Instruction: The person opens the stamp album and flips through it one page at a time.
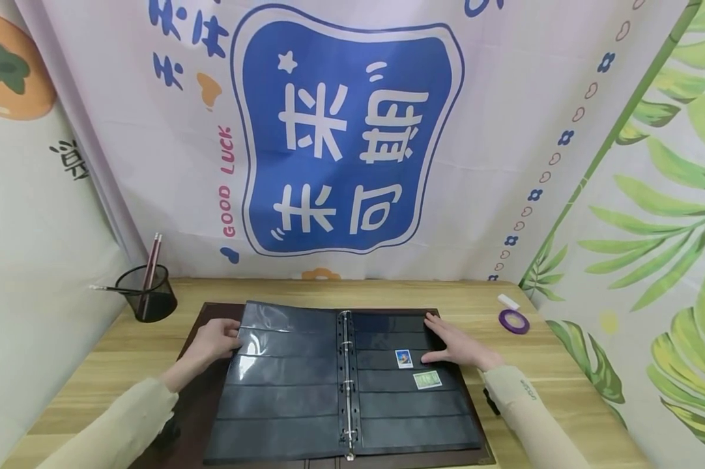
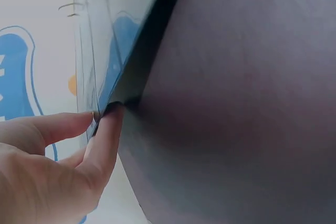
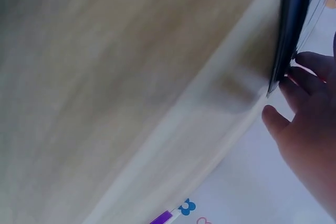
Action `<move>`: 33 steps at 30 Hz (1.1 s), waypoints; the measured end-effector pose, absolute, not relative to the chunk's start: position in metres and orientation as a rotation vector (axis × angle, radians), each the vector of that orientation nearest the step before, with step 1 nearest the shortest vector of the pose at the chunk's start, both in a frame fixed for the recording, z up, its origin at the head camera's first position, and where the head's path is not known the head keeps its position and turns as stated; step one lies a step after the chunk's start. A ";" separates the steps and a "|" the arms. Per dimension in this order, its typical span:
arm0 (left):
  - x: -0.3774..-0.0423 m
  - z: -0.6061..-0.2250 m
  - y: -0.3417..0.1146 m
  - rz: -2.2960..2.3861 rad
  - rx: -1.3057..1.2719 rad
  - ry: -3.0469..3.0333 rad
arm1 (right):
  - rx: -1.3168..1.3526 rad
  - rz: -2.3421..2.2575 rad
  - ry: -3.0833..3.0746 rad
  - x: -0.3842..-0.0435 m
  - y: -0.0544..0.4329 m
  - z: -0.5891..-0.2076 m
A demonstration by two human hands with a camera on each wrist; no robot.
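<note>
A ring-bound stamp album lies open, its dark brown cover (image 1: 191, 417) showing beneath black pocket pages. The left page (image 1: 282, 400) is pinched at its outer edge between thumb and fingers of my left hand (image 1: 214, 342); the left wrist view shows that edge lifted off the cover. On the right page (image 1: 399, 420), near its upper outer edge, rests my right hand (image 1: 460, 345) with fingers spread. Beside its thumb sit a blue picture stamp (image 1: 403, 358) and, lower, a green stamp (image 1: 427, 380). Metal rings (image 1: 347, 365) run between the two pages.
On the wooden table (image 1: 540, 404), a black mesh pen holder (image 1: 153, 306) with several pencils stands at the back left. A purple tape roll (image 1: 513, 321) and a small white block (image 1: 508, 301) lie at the back right. Printed cloth (image 1: 153, 163) hangs behind.
</note>
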State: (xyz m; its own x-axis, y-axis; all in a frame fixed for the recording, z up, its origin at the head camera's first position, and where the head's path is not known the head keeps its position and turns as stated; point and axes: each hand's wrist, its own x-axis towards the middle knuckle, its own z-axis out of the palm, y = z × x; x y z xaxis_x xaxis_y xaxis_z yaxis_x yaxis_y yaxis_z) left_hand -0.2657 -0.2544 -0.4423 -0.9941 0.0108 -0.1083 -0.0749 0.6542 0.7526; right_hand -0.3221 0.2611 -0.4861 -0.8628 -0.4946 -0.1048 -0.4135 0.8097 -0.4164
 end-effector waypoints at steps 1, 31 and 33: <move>-0.266 -0.445 -0.254 1.216 -0.041 2.808 | -0.710 -0.576 2.791 -0.323 0.262 -0.486; -0.245 -0.488 -0.230 0.398 0.908 2.945 | -0.789 -0.440 2.843 -0.335 0.270 -0.485; -0.245 -0.489 -0.230 0.372 0.910 2.949 | -0.777 -0.455 2.842 -0.335 0.269 -0.486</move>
State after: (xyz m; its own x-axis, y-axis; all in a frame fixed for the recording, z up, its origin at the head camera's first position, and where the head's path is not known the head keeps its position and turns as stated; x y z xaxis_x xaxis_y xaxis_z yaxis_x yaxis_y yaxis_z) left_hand -0.2451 -0.2300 -0.4885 -0.8281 0.5592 0.0387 0.5513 0.8001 0.2366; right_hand -0.3348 0.2694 -0.4860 -0.8523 -0.5180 -0.0729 -0.4693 0.8188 -0.3305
